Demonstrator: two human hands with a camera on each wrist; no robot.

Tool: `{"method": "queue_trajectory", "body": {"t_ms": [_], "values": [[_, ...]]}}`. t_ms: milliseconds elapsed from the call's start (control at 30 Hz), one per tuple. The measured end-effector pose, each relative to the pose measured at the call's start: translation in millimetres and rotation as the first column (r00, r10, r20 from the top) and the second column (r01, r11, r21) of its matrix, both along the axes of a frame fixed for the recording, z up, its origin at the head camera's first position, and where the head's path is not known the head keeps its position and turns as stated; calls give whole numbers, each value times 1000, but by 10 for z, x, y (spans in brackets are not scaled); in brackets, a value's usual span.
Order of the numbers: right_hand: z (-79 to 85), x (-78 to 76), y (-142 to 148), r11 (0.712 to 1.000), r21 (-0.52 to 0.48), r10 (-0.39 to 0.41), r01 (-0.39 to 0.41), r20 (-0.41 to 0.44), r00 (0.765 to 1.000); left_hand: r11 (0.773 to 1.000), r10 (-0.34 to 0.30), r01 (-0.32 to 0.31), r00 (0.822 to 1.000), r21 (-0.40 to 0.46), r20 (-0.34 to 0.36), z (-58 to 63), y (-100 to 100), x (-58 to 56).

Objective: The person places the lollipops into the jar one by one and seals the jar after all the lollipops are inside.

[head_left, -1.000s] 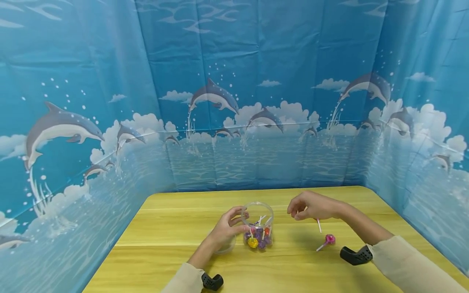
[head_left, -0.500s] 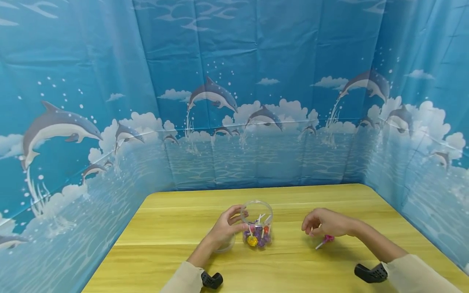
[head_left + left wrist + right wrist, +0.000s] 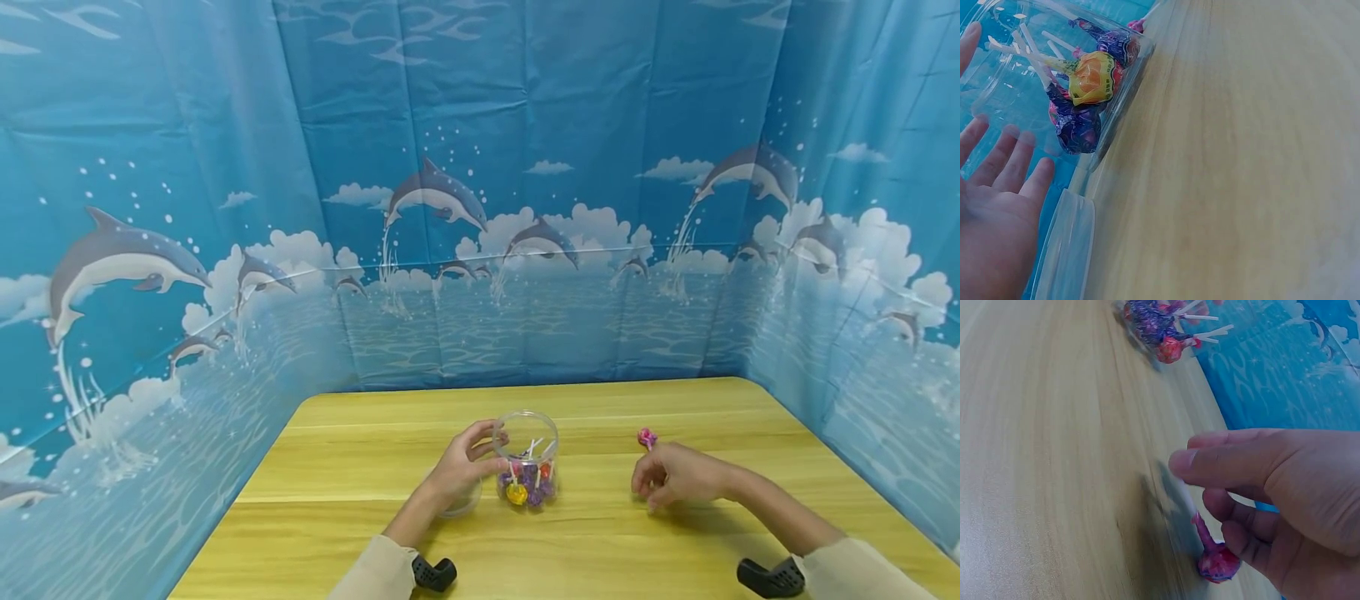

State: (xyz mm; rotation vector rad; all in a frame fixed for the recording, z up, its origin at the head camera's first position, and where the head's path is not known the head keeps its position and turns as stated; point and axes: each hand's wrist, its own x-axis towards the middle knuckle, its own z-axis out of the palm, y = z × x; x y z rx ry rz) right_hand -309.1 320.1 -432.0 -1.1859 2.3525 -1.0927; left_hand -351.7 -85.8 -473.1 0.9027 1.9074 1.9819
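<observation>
A clear plastic jar stands upright with purple, yellow and red wrapped lollipops inside, sticks upward. My left hand holds its left side, thumb at the front and fingers behind; the fingers look fairly straight in the left wrist view. My right hand is low over the table, fingers bent. Below its thumb lies a pink-purple lollipop; the stick's end disappears behind the thumb tip, so whether it is pinched is unclear. Another pink lollipop lies just beyond that hand, its stick partly covered.
A round clear lid lies left of the jar, partly under my left wrist. The yellow wood-grain table meets a blue dolphin-print curtain along its back and sides. Each sleeve cuff carries a black device.
My right hand has moved right and toward me, from beyond the nearer lollipop to over it. The farther lollipop's head has come into view. My left hand and the jar stay put.
</observation>
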Motion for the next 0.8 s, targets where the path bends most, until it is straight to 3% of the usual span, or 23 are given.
{"method": "queue_trajectory", "body": {"t_ms": [133, 333, 500, 633, 800], "values": [[-12, 17, -38, 998, 62, 21, -14, -104, 994, 1000, 2, -2, 1000, -5, -9, -4, -1, 0], [24, 74, -99, 986, 160, -32, 52, -129, 991, 1000, 3, -3, 1000, -12, -18, -9, -7, -3], [40, 86, -119, 969, 228, -41, 91, -219, 975, 1000, 2, -2, 1000, -6, -7, -15, -13, -7], [36, 66, -132, 966, 234, -31, 108, -310, 950, 1000, 2, -2, 1000, -8, -3, -7, -13, -1], [101, 53, -97, 963, 224, -66, 150, -345, 936, 1000, -1, 1, 1000, -3, -9, -6, -7, 3]]}}
